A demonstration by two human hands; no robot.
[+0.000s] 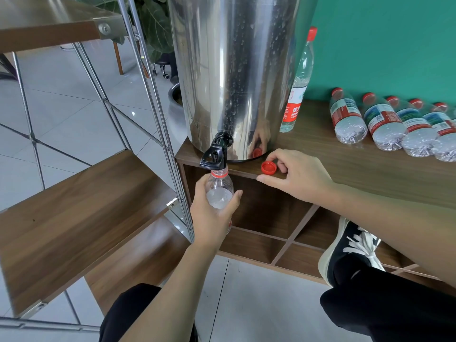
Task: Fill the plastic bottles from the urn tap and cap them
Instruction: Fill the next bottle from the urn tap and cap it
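A tall steel urn [232,70] stands on the wooden cabinet top [357,164], its black tap [216,151] hanging over the front edge. My left hand [213,218] is shut on an uncapped clear plastic bottle [219,191], upright, its mouth just under the tap. A red cap [269,167] lies on the cabinet top. My right hand [296,175] rests beside it, fingertips touching its right edge and thumb stretched along the front edge; the cap is not lifted. One capped bottle [299,85] stands right of the urn.
Several capped bottles [385,122] lie in a row at the back right against the green wall. A metal-framed wooden shelf unit [81,211] stands close on the left. My raised knee and black shoe [355,253] are at the lower right, before the cabinet's open cubbies.
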